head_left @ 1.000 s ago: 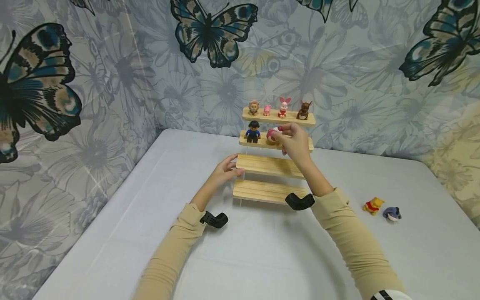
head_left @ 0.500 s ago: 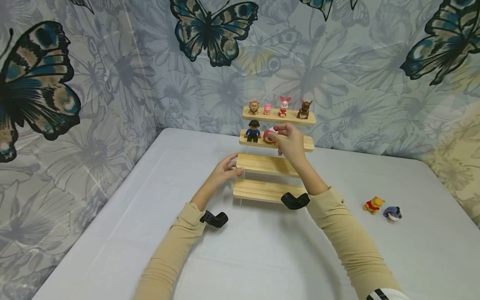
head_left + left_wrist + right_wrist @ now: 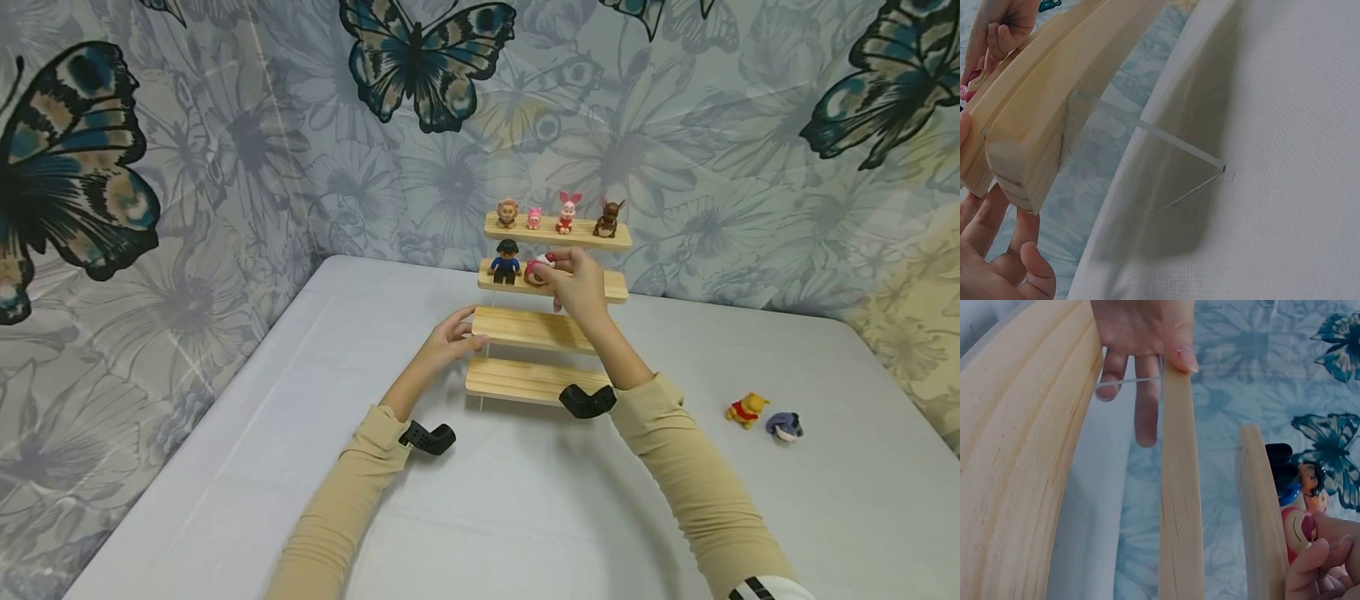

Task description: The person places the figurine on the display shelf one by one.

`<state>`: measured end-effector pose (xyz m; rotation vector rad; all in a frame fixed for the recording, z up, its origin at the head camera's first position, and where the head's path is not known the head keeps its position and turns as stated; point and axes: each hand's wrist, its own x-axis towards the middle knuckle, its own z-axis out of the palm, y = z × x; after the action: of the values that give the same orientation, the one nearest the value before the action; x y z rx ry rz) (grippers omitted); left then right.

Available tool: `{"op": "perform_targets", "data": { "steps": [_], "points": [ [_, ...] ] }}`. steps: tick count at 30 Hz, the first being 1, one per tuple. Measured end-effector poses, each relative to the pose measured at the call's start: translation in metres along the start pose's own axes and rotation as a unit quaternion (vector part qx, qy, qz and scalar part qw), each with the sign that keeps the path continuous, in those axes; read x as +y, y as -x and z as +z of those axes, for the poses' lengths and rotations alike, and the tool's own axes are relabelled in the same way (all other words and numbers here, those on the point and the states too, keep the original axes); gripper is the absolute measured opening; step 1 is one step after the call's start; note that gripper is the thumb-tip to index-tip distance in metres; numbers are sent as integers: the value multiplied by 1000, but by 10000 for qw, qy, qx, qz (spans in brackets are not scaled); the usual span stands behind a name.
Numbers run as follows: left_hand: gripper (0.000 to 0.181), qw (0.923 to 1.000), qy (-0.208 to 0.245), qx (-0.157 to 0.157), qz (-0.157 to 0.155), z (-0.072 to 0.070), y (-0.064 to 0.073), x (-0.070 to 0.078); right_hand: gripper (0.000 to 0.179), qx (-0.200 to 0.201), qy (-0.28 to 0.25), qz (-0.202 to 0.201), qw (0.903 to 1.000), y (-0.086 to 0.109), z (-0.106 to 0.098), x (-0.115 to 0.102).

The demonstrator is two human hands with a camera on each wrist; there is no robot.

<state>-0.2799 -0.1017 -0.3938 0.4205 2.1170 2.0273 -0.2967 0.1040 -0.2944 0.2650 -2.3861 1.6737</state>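
Observation:
My left hand (image 3: 447, 342) holds the left end of the third tier down on a wooden stepped display shelf (image 3: 532, 330). In the right wrist view its thumb lies on the board's edge, with other fingers below. My right hand (image 3: 584, 290) pinches a pink toy figure with a cream muzzle (image 3: 1298, 526) at the second tier, just right of a black-haired toy figure in blue (image 3: 506, 263). Fingers hide part of the pink figure. Along the top tier sit a lion figure (image 3: 507, 214), a small pink figure (image 3: 534, 218), a long-eared pink figure (image 3: 567, 215) and a brown figure (image 3: 608, 220).
A yellow bear figure in red (image 3: 747, 411) and a blue-grey donkey figure (image 3: 785, 427) lie on the white-covered table (image 3: 465, 517), right of the shelf. Clear supports (image 3: 1154, 130) hold up the boards. A butterfly-print backdrop (image 3: 450, 183) stands behind.
My right hand has moved a little left along the second tier with the pink figure, closer to the figure in blue. The left hand stays in place.

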Motion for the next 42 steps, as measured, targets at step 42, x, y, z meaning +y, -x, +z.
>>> {"op": "perform_targets", "data": {
  "steps": [42],
  "points": [
    [63, 10000, -23, 46, -20, 1, -1, -1, 36, 871, -141, -1584, 9834, 38, -38, -7]
  ]
}}
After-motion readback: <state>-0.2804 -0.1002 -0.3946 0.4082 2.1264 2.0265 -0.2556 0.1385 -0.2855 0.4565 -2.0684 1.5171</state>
